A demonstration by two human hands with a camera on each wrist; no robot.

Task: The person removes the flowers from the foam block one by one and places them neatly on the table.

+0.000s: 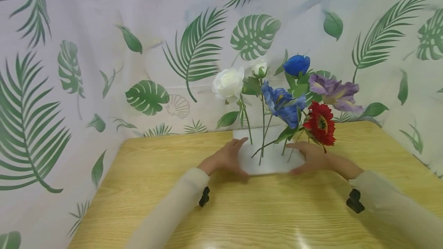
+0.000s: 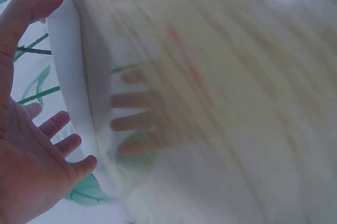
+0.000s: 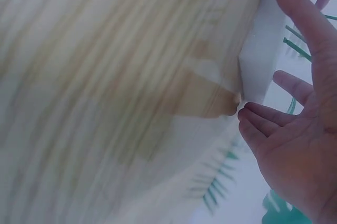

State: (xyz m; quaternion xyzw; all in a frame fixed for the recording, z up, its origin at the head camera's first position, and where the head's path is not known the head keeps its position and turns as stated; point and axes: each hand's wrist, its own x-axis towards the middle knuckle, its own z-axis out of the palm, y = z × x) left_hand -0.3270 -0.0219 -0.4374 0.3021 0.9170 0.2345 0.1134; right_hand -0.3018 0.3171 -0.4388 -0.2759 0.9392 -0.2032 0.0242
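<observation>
Basically, white block [image 1: 273, 166] with flowers [image 1: 283, 105] sits on bench [image 1: 249, 210], long axis running left-right between left hand [image 1: 229, 159] and right hand [image 1: 313, 158]; both about equally near opposite ends, each grip relaxed, unclenched, contact unclear.

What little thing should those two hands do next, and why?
Perhaps bring both in gently to steady the white block: the left hand and right hand are at opposite ends with fingers loosely spread, while tall flowers rise from it and the red flower leans outward.
</observation>
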